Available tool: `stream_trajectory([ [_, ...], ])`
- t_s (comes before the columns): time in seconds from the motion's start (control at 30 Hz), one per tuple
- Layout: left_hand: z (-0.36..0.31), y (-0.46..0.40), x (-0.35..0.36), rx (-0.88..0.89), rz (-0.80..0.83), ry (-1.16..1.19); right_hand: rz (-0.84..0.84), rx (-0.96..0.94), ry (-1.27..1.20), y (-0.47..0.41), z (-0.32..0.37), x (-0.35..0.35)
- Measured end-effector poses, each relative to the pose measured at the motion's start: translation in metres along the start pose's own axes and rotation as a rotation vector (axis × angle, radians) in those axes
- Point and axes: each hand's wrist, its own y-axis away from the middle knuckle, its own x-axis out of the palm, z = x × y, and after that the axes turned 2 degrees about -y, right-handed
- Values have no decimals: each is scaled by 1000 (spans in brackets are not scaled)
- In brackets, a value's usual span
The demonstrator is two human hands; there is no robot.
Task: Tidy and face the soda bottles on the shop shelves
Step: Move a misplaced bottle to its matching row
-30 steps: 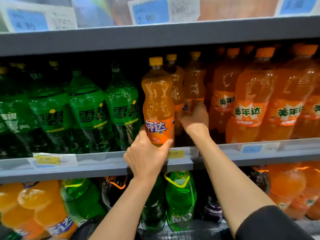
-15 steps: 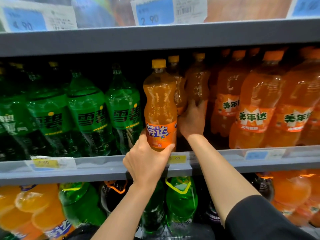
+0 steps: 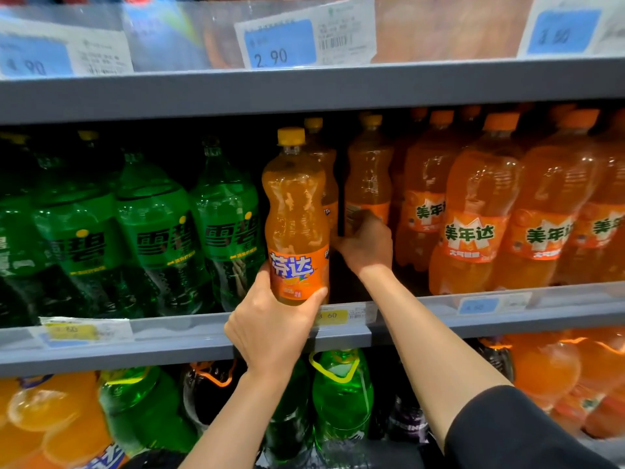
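An orange soda bottle with a yellow cap (image 3: 295,211) stands upright at the front of the middle shelf, label facing me. My left hand (image 3: 270,328) grips its base from below and in front. Just behind and to the right, my right hand (image 3: 367,247) reaches into the shelf and holds the lower part of a second orange bottle (image 3: 368,177), whose label is turned sideways. A third yellow-capped bottle (image 3: 324,164) stands behind the front one, mostly hidden.
Green soda bottles (image 3: 152,228) fill the shelf to the left, fatter orange bottles (image 3: 473,211) the right. The grey shelf edge (image 3: 507,316) carries price tags. The shelf above (image 3: 304,89) hangs low over the caps. More bottles crowd the shelf below (image 3: 341,401).
My right hand slid lower on the rear orange bottle, back down to its label. My left hand keeps its grip on the front bottle, which has barely moved.
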Motion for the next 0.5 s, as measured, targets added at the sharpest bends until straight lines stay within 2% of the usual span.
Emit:
stream_trajectory([
  [0.17, -1, 0, 0, 4, 1, -14, 50, -6, -30, 1, 3, -3],
  [0.23, -2, -2, 0, 3, 32, -54, 76, -6, -194, 11, 11, -13],
  [0.3, -5, -6, 0, 3, 84, -100, 215, 63, -475, 27, 18, -24],
  [0.37, -12, -9, 0, 8, 142, -138, 378, 51, -619, 39, 16, -31],
  [0.43, -20, -10, 1, 4, 202, -167, 462, -43, -536, 44, 10, -33],
  [0.5, -23, -10, 1, 35, 232, -150, 432, -155, -291, 48, 7, -30],
])
